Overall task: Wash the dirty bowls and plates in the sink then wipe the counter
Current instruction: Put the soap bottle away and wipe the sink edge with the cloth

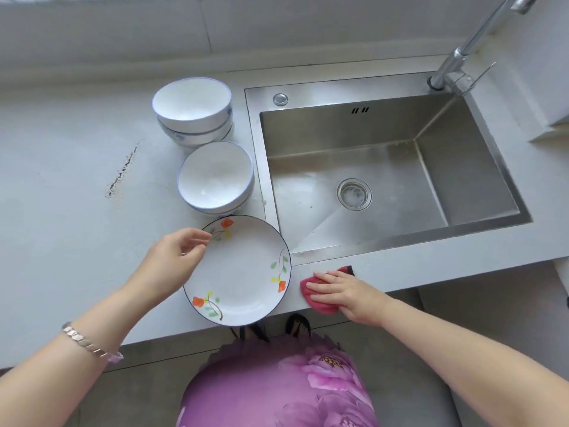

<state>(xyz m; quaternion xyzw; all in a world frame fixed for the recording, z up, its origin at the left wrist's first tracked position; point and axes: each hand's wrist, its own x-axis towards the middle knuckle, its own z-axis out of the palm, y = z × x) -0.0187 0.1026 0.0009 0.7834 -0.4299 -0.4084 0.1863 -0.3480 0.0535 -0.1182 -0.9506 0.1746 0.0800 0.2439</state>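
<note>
At the counter's [77, 180] front edge, just left of the sink [400, 241], the flowered plate [243, 272] lies flat, with the stacked bowls [215, 177] behind it. The left hand [180, 257] sits at its left rim, fingers loosely curled, pinch unconfirmed; the right hand [345, 295] presses flat, fingers straight, on the pink cloth [320, 306]. Judged stiff, glazed, breakable and slippery when wet: grasp the plate by its rim, thumb on top.

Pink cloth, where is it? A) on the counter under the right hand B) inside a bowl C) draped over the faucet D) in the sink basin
A: the right hand lies flat on the pink cloth on the counter, in front of the sink.
</note>
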